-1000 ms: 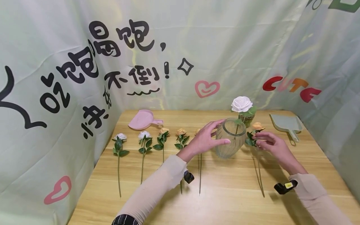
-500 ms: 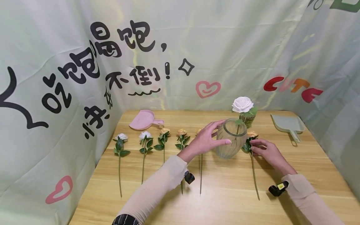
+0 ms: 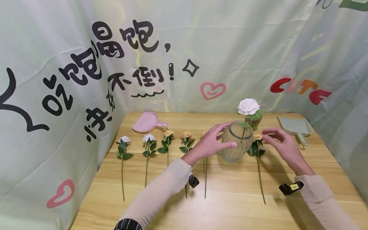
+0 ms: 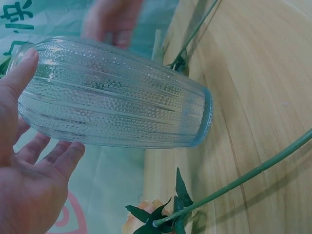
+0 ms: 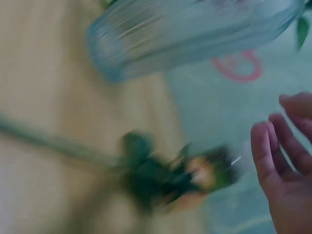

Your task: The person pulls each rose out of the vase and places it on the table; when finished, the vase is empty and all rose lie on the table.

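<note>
My left hand [image 3: 211, 140] rests around the left side of a ribbed clear glass vase [image 3: 236, 150], which stands upright on the table. In the left wrist view, its thumb and fingers lie on opposite sides of the vase near the mouth. A white rose [image 3: 249, 106] rises from the vase, its stem visible through the glass. Right of the vase lies an orange rose [image 3: 257, 136] with green leaves and a long stem. My right hand [image 3: 283, 147] is just beside that bloom, fingers loosely bent; the right wrist view shows nothing between them and a gap from the rose.
Several stemmed roses lie in a row on the left, including a white rose [image 3: 124, 139] and an orange rose [image 3: 186, 135]. A pink dustpan [image 3: 145, 122] and a grey-green dustpan [image 3: 293, 125] lie toward the back. A small dark green container [image 3: 254, 123] stands behind the vase.
The orange rose on the right has shifted left, closer to the vase. My right hand has let go of it and moved back to the right. The left hand stays at the vase.
</note>
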The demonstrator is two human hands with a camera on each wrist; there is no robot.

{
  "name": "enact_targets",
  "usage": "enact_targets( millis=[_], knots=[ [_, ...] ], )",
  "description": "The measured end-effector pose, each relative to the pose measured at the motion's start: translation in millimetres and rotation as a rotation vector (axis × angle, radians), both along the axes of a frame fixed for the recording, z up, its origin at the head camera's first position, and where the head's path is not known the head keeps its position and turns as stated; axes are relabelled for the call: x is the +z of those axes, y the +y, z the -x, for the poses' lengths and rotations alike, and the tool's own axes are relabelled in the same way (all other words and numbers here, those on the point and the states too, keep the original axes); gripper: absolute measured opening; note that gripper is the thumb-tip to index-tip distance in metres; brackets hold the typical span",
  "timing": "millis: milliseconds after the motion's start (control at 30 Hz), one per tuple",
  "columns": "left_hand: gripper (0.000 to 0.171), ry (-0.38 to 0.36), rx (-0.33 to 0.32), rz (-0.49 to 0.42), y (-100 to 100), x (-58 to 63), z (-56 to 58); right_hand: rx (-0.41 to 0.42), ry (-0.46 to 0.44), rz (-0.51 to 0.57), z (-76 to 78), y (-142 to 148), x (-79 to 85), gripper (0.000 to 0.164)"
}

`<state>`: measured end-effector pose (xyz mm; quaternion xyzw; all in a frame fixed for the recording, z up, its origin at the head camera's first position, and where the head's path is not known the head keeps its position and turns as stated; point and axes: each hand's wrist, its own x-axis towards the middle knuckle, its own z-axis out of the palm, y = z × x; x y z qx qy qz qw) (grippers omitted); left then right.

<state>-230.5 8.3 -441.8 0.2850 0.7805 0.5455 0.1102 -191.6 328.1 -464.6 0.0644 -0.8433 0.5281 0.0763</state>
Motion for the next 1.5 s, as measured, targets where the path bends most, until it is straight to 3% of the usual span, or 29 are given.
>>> enact_targets(
  millis=[167,300,533,767,967,1133,1367,1500],
  knots=[
    [0.087,0.002,0.005,0.003,-1,0.2,-0.3,0.114,0.122,0.063,-5.0,-27,41.9,0.027],
    [0.086,0.011,0.002,-0.001,0,0.3,-0.3,0.214,0.153,0.063,-7.4,-45,58.8,0.021],
    [0.087,0.022,0.002,0.007,2,-1.1,-0.5,0.313,0.185,-0.012,-1.2,-60,62.5,0.025],
    [0.086,0.017,0.004,0.011,3,-2.2,-1.0,0.270,0.264,0.059,0.6,-61,62.8,0.022],
    [0.087,0.013,0.011,0.008,1,-1.1,-1.0,0.311,0.366,0.278,2.2,-59,74.6,0.021],
    [0.087,0.003,0.011,0.002,1,-2.3,-0.4,0.259,0.371,0.456,-1.1,-55,87.6,0.023],
    [0.087,-0.004,0.015,0.005,1,-2.1,-0.7,0.349,0.476,1.005,-0.9,-40,110.3,0.025],
    [0.086,-0.007,0.016,0.003,0,-1.9,-1.2,0.299,0.535,1.167,-3.3,-26,124.8,0.025]
  ],
)
